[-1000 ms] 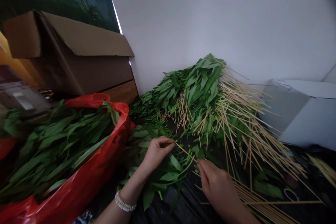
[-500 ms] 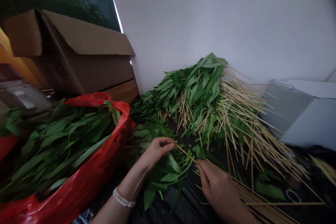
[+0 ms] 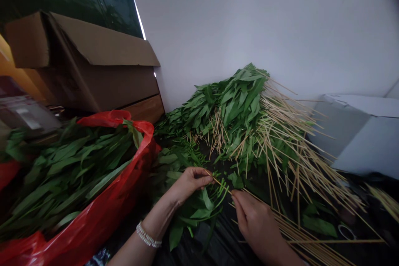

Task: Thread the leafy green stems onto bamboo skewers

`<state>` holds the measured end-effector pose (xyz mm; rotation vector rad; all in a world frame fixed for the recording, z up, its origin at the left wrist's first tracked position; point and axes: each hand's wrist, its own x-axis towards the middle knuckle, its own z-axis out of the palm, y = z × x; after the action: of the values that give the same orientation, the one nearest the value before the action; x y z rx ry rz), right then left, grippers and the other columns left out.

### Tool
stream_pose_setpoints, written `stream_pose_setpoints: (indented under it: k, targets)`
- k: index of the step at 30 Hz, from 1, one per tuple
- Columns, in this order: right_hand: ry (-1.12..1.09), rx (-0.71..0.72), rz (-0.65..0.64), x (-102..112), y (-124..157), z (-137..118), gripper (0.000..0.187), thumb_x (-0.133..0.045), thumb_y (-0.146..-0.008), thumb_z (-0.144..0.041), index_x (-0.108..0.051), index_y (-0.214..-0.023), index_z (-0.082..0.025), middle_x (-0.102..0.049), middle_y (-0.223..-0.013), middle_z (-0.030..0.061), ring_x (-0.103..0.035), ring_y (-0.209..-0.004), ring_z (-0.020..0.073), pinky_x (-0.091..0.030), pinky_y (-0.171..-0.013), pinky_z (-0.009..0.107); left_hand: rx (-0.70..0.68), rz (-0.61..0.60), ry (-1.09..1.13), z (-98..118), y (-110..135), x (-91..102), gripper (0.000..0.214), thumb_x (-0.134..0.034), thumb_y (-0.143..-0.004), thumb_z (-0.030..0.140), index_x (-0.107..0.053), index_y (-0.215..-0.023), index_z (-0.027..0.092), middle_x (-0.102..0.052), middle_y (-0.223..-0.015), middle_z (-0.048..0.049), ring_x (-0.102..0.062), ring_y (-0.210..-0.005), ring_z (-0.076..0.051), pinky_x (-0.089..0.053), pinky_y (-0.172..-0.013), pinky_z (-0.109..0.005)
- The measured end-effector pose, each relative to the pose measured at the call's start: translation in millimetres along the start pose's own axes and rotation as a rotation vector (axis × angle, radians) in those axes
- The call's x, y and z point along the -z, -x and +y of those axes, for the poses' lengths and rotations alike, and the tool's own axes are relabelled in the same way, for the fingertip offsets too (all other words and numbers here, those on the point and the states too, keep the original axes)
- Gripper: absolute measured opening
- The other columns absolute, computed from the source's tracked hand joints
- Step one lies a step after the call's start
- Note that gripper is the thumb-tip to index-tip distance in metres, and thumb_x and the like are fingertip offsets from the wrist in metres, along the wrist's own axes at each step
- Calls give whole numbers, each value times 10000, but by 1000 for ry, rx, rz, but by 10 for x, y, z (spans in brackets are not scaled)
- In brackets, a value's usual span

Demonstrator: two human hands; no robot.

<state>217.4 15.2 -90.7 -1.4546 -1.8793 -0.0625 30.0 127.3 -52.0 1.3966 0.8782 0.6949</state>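
My left hand pinches a small bunch of green leaves against the tip of a thin bamboo skewer. My right hand is closed on the same skewer further back, thumb and forefinger at the stick. The leaves hang below the left hand over a dark surface. A bead bracelet circles my left wrist.
A heap of skewered leaves leans on the white wall behind. Loose skewers lie at the right. A red plastic bag full of leaves sits left, cardboard boxes behind it, a grey box at the right.
Both hands have drawn slightly closer together along the skewer; the left hand has slid a little right and down. Everything else is still.
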Motion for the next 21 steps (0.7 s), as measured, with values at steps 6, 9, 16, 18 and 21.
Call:
stream_pose_setpoints:
  k: [6,9,16,18,21]
  targets:
    - [18,0,3,-33,12,-20,284,-320,-983,-208,-601,-941,-199,-666,-782,35,-663,-725,157,-454,-673,244,9,-36,-19,-36,20,-112,348,-803,-612,454,-744,-758,144,-681,-686,-30,-511,-584,-105,-369,-528,-204]
    - [22,13,6,-34,16,-30,280,-319,-983,-198,-598,-972,-197,-670,-807,40,-665,-751,163,-447,-689,250,38,-102,-19,-28,37,-93,318,-822,-591,401,-750,-779,154,-652,-644,-4,-481,-540,-89,-367,-522,-207]
    - [-20,47,30,11,11,-107,257,-343,-968,-178,-593,-914,-202,-643,-747,24,-656,-697,156,-438,-669,252,-171,159,10,18,-44,127,274,-645,-781,316,-715,-1002,169,-721,-955,-63,-501,-560,-81,-379,-525,-196]
    - [-16,66,41,18,7,-128,250,-349,-962,-170,-587,-892,-205,-634,-726,17,-652,-671,155,-432,-646,255,-240,249,-148,-22,-86,109,253,-617,-800,303,-719,-987,168,-728,-952,-68,-592,-670,-135,-447,-614,-231]
    - [-6,79,51,25,-1,-144,244,-351,-956,-162,-579,-883,-205,-630,-715,16,-652,-660,158,-432,-633,258,-310,186,-435,-107,-108,24,278,-655,-763,253,-725,-1025,191,-727,-1038,-70,-644,-941,-230,-473,-831,-298]
